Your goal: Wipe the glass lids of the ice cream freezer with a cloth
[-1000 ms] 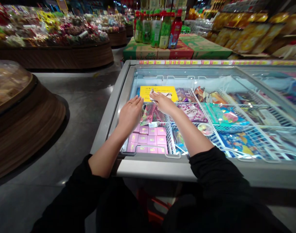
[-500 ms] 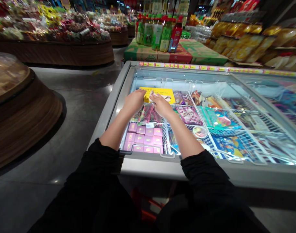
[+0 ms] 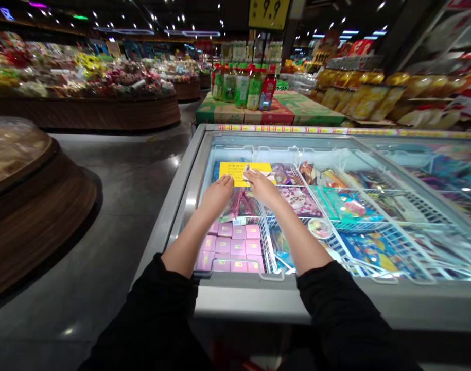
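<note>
White cloth point(image 3: 246, 171) under right hand point(image 3: 261, 187)

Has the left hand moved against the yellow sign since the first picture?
Yes, slightly right: the left hand reached only about the lower left corner of the yellow sign; now its fingers overlap the sign's left part.

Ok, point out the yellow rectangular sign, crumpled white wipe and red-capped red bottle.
Yellow rectangular sign point(image 3: 238, 176), head view: printed middle.
Crumpled white wipe point(image 3: 267, 176), head view: its right part.
Red-capped red bottle point(image 3: 267, 91), head view: mid-body.
</note>
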`<state>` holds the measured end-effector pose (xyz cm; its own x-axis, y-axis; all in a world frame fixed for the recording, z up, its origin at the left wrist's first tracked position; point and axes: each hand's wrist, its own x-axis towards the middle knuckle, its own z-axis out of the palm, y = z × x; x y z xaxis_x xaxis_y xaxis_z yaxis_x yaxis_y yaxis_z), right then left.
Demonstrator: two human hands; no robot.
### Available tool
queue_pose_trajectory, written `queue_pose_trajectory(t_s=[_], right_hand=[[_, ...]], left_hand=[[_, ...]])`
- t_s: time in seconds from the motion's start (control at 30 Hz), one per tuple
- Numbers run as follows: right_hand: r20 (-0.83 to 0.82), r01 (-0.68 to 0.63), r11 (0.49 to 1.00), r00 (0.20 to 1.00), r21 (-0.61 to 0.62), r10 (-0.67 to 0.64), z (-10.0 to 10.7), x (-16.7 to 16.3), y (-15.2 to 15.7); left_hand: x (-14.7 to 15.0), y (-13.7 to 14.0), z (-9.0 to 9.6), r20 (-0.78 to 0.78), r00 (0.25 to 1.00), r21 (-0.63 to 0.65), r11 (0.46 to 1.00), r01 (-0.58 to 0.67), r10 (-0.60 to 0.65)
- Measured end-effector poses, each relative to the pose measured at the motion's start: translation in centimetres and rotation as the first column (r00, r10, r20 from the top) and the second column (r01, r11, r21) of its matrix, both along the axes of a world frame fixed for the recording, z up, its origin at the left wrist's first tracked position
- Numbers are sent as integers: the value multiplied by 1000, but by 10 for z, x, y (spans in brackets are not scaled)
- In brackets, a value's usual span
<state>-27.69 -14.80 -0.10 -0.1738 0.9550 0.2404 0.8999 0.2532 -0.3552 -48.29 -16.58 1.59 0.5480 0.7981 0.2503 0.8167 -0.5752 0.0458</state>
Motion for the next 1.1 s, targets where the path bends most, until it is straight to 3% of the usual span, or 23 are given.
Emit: queue_pose_trajectory(t_s=[0.13, 0.27, 0.4, 0.53, 0.7, 0.87, 0.97, 1.1], right_hand=[[-57, -86, 995, 995, -53, 83, 2, -7, -3], [-154, -202, 975, 970, -89, 187, -3, 15, -21], [-175, -68, 995, 983, -66, 56, -5, 31, -24], [-88, 64, 998, 994, -20, -66, -4, 14, -9], [-90, -98, 993, 992, -64, 92, -3, 3, -9], [-192, -242, 961, 958, -131, 215, -11, 47, -25], [-187, -148, 986, 973, -71, 132, -15, 61, -16], [-108, -32, 999, 994, -26, 29, -16, 40, 13]], left_hand=[[-1, 1, -2, -33, 999, -27, 999, -28, 27], [-3, 0, -4, -36, 999, -38, 998, -40, 38], [-2, -3, -4, -46, 997, -45, 997, -57, 55], [2, -4, -5, -24, 997, -26, 997, -67, 66], [2, -3, -6, -16, 998, -25, 998, -57, 57], [2, -2, -10, -9, 998, -31, 997, -65, 65], [4, -3, -14, 1, 997, -3, 997, -74, 74], [6, -3, -15, -7, 997, 12, 997, -75, 75]])
